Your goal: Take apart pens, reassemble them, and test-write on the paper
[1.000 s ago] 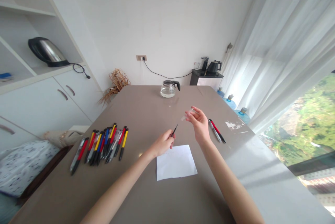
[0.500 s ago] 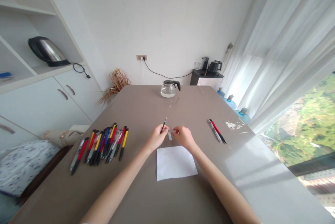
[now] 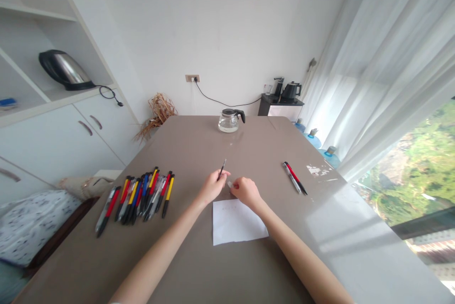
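My left hand (image 3: 213, 184) is closed around a thin dark pen refill (image 3: 222, 169), whose tip points up and away from me. Just to the right, my right hand (image 3: 246, 190) has its fingers curled down at the tabletop, gripping a small clear piece (image 3: 230, 184) that looks like part of a pen. Its far end shows beyond the fingertips; the rest is hidden. Directly below both hands lies a white sheet of paper (image 3: 239, 222) with faint marks near its top edge.
Several pens (image 3: 142, 195) in red, yellow, blue and clear lie in a group on the left of the brown table (image 3: 192, 256). A red pen (image 3: 295, 177) and a clear pen (image 3: 292, 179) lie on the right. A glass teapot (image 3: 228, 121) stands at the far edge.
My right hand has come down and slightly nearer, and its fingers are now on the clear piece that lay on the table. My left hand has shifted a little left with the refill.
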`<action>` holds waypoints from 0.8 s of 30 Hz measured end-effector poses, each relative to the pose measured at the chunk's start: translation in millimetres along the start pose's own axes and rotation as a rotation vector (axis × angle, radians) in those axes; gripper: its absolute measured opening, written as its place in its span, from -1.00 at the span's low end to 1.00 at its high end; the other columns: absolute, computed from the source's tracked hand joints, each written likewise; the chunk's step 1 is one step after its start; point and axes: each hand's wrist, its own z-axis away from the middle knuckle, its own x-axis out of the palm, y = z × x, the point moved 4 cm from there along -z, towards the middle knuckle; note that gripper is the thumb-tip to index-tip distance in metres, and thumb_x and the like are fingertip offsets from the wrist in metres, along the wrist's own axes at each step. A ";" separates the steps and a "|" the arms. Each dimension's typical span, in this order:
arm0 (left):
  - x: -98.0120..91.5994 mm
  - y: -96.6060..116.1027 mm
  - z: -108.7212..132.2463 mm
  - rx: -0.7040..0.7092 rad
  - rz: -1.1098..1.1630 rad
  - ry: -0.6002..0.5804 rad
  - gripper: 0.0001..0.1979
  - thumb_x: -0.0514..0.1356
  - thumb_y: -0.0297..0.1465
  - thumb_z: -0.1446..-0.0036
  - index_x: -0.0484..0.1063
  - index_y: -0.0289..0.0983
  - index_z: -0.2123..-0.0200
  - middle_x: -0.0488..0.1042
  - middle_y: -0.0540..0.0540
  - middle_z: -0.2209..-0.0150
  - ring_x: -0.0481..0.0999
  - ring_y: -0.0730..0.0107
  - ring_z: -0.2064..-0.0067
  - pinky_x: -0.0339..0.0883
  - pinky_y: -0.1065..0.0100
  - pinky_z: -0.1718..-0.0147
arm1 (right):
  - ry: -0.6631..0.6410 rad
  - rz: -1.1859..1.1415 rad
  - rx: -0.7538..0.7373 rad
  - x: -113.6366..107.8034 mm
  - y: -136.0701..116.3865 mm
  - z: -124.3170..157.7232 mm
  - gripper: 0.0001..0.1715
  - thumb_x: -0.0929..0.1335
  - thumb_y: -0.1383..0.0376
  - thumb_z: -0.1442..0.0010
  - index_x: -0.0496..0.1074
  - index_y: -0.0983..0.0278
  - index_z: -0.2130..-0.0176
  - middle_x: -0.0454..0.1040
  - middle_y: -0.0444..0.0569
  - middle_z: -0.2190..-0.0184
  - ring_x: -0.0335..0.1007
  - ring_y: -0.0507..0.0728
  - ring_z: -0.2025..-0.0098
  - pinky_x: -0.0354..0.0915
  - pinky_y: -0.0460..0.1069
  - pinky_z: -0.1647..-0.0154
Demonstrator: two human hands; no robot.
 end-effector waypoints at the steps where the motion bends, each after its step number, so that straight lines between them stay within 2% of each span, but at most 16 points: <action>1: 0.1 -0.6 -0.2 0.004 -0.002 0.002 -0.66 -0.03 -0.23 -0.02 0.37 -0.34 0.27 0.25 0.04 0.62 0.26 0.53 0.58 0.17 0.46 0.55 | 0.000 -0.021 0.005 0.6 0.9 -0.3 -0.88 0.29 0.30 0.08 0.42 0.26 0.49 0.45 -0.03 0.50 0.34 0.08 0.41 0.07 -0.11 0.48; 7: -1.3 -2.5 -0.9 -0.005 0.014 0.016 -0.68 0.02 -0.24 0.01 0.36 -0.32 0.25 0.40 -0.09 0.39 0.34 0.49 0.48 0.22 0.46 0.53 | 0.073 -0.226 0.023 -6.0 6.7 -5.0 -0.86 0.28 0.28 0.09 0.42 0.28 0.52 0.45 -0.05 0.54 0.33 0.04 0.46 0.10 -0.13 0.48; 10: -1.5 -3.1 -1.1 -0.034 0.059 0.026 -0.66 0.06 -0.22 0.03 0.33 -0.29 0.21 0.38 -0.13 0.25 0.35 0.50 0.46 0.21 0.49 0.59 | 0.110 -0.441 -0.017 -16.0 7.6 -7.4 -0.76 0.25 0.20 0.03 0.42 0.29 0.47 0.44 -0.08 0.54 0.33 0.01 0.51 0.15 -0.14 0.50; 13: -0.1 -2.1 -0.8 -0.053 0.121 0.030 -0.62 0.09 -0.18 0.05 0.30 -0.28 0.18 0.35 -0.14 0.17 0.37 0.45 0.37 0.24 0.52 0.62 | 0.076 -0.623 -0.036 -21.7 6.3 -8.2 -0.67 0.23 0.12 0.01 0.40 0.32 0.43 0.41 -0.10 0.59 0.30 -0.01 0.61 0.17 -0.15 0.57; 17: 3.6 2.5 0.3 -0.010 0.189 -0.024 -0.61 0.07 -0.15 0.03 0.30 -0.31 0.21 0.36 -0.16 0.20 0.38 0.38 0.28 0.28 0.52 0.62 | 0.032 -0.714 -0.078 -25.4 0.5 -6.3 -0.59 0.24 0.05 0.03 0.41 0.34 0.43 0.38 -0.10 0.63 0.30 -0.01 0.64 0.18 -0.15 0.61; 21: 2.4 3.9 0.5 0.009 0.204 -0.008 -0.61 0.06 -0.13 0.03 0.30 -0.31 0.24 0.39 -0.13 0.28 0.37 0.36 0.27 0.29 0.52 0.63 | -0.014 -0.779 -0.106 -32.8 -0.9 -5.3 -0.57 0.26 0.03 0.04 0.43 0.35 0.42 0.40 -0.09 0.62 0.31 -0.01 0.62 0.23 -0.13 0.61; 24: 3.1 4.8 1.3 -0.016 0.209 -0.029 -0.60 0.06 -0.13 0.04 0.30 -0.31 0.24 0.41 -0.13 0.34 0.38 0.39 0.32 0.27 0.51 0.64 | 0.079 -0.903 -0.081 -46.9 5.2 -5.9 -0.57 0.29 0.06 0.06 0.43 0.35 0.32 0.45 -0.03 0.51 0.35 0.03 0.53 0.28 -0.12 0.59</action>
